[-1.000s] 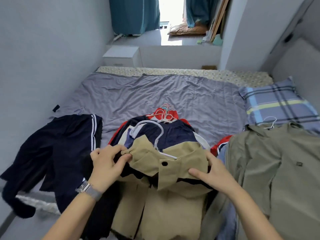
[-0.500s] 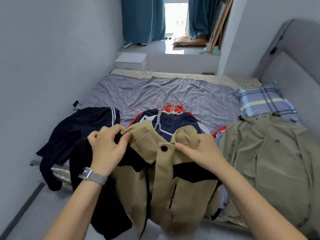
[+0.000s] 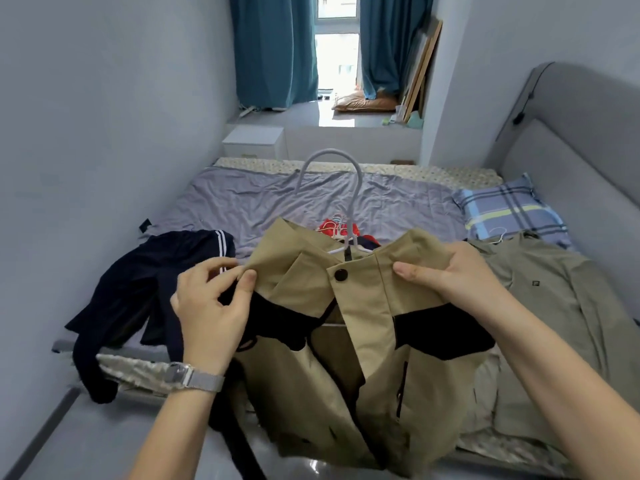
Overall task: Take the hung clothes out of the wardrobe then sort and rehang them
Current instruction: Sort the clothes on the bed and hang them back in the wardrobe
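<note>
A tan and black jacket (image 3: 367, 327) hangs on a white hanger (image 3: 351, 188), lifted above the foot of the bed. My left hand (image 3: 211, 306) pinches its left collar and shoulder. On the right collar my right hand (image 3: 446, 271) is closed. The hanger's hook stands upright above the collar. Behind the jacket a pile of red and navy clothes (image 3: 337, 228) with several hangers lies on the bed, mostly hidden.
A navy garment with white stripes (image 3: 145, 292) drapes over the bed's left corner. An olive shirt on a hanger (image 3: 550, 299) lies at the right. A plaid pillow (image 3: 509, 209) rests by the grey headboard (image 3: 571, 140). The purple sheet (image 3: 263, 199) covers the bed; a wall runs along the left.
I have lifted the tan jacket off the pile, and its hanger hook now stands upright. Both hands rose with it, and my view moved back from the bed.
</note>
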{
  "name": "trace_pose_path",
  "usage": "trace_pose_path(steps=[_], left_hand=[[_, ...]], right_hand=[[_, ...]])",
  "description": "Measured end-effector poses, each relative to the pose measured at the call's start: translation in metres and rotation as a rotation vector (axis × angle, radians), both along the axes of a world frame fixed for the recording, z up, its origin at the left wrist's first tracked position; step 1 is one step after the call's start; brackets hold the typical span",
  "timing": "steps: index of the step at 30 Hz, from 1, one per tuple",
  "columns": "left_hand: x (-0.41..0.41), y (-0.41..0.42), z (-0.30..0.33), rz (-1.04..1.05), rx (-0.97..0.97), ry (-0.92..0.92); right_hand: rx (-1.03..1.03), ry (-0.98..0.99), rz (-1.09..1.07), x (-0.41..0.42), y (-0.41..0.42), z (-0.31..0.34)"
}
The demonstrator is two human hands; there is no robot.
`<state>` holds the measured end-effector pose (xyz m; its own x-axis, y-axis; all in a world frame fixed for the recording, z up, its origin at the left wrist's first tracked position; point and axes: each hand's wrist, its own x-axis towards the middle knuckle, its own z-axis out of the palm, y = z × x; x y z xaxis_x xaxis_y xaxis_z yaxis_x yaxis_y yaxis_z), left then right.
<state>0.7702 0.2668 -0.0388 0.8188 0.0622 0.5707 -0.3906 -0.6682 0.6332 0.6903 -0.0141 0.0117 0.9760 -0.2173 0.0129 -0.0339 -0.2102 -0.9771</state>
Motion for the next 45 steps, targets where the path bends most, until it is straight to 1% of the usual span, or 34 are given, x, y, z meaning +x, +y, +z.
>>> trace_pose_path(steps=[1, 3, 5, 6, 8, 9, 10, 12, 13, 15, 18, 20, 22, 23, 24, 26, 27, 28, 29, 31, 32, 33, 34, 37, 39, 40, 42, 43, 45], left_hand=[[-0.006, -0.003, -0.002, 0.043, -0.044, -0.005], [-0.018, -0.011, -0.008, 0.116, -0.144, -0.080], [-0.031, -0.024, -0.015, 0.053, -0.193, -0.108], [-0.035, -0.032, -0.018, -0.012, -0.181, -0.053], [-0.036, -0.050, -0.027, -0.088, -0.109, 0.146], [-0.033, -0.059, -0.030, -0.073, -0.047, 0.232], [-0.029, -0.066, -0.032, -0.044, 0.037, 0.271], [-0.018, -0.075, -0.039, 0.005, 0.175, 0.232], [-0.012, -0.077, -0.039, 0.027, 0.208, 0.230], [-0.002, -0.075, -0.041, 0.049, 0.186, 0.239], [-0.002, -0.068, -0.040, -0.092, 0.007, 0.213], [-0.011, -0.067, -0.039, -0.279, -0.120, 0.226], [-0.021, -0.070, -0.043, -0.485, -0.159, 0.324], [-0.022, -0.072, -0.048, -0.543, -0.112, 0.385], [-0.020, -0.074, -0.055, -0.559, 0.023, 0.427], [-0.016, -0.071, -0.064, -0.460, 0.424, 0.423], [-0.017, -0.067, -0.065, -0.387, 0.496, 0.414], [-0.019, -0.062, -0.064, -0.339, 0.428, 0.400], [-0.024, -0.057, -0.062, -0.323, 0.270, 0.375], [-0.037, -0.048, -0.055, -0.351, -0.073, 0.259], [-0.044, -0.048, -0.051, -0.388, -0.169, 0.182], [-0.051, -0.050, -0.047, -0.427, -0.210, 0.133], [-0.057, -0.054, -0.045, -0.461, -0.211, 0.129], [-0.064, -0.075, -0.040, -0.477, -0.115, 0.253], [-0.062, -0.082, -0.044, -0.462, -0.015, 0.230], [-0.060, -0.081, -0.046, -0.491, 0.009, 0.238], [-0.056, -0.071, -0.049, -0.625, -0.016, 0.318], [-0.056, -0.065, -0.049, -0.680, -0.073, 0.369], [-0.057, -0.056, -0.046, -0.688, -0.154, 0.441]], right_hand=[[0.005, 0.010, -0.019, -0.001, 0.000, 0.001], [0.034, 0.022, -0.054, -0.004, -0.002, 0.005], [0.041, 0.015, -0.063, -0.005, -0.003, 0.011], [0.047, 0.012, -0.061, -0.005, -0.002, 0.015], [0.080, 0.012, -0.040, -0.004, 0.003, 0.021], [0.104, 0.020, -0.032, -0.004, 0.005, 0.023], [0.124, 0.024, -0.026, -0.003, 0.008, 0.025], [0.152, 0.018, -0.022, -0.002, 0.012, 0.027], [0.150, 0.016, -0.029, -0.002, 0.013, 0.028], [0.144, 0.004, -0.060, -0.002, 0.012, 0.031], [0.173, -0.023, -0.143, -0.002, 0.005, 0.032], [0.175, -0.020, -0.205, -0.001, 0.000, 0.029], [0.102, 0.003, -0.250, 0.003, -0.002, 0.024], [0.070, 0.022, -0.255, 0.004, 0.000, 0.021], [0.048, 0.035, -0.245, 0.005, 0.003, 0.017], [0.003, 0.054, -0.210, 0.003, 0.008, 0.011], [-0.014, 0.061, -0.199, 0.000, 0.010, 0.011], [-0.018, 0.057, -0.188, -0.002, 0.010, 0.010], [-0.006, 0.053, -0.178, -0.005, 0.009, 0.012], [0.020, 0.046, -0.181, -0.009, 0.007, 0.015], [0.015, 0.040, -0.186, -0.010, 0.007, 0.014], [0.009, 0.033, -0.186, -0.011, 0.009, 0.015], [0.001, 0.023, -0.183, -0.012, 0.013, 0.014], [-0.032, -0.008, -0.167, -0.016, 0.028, 0.011], [-0.019, -0.016, -0.176, -0.018, 0.031, 0.011], [0.001, -0.014, -0.183, -0.019, 0.030, 0.011], [0.053, -0.008, -0.192, -0.022, 0.025, 0.012], [0.071, -0.003, -0.201, -0.025, 0.023, 0.012], [0.101, -0.006, -0.212, -0.029, 0.021, 0.013]])
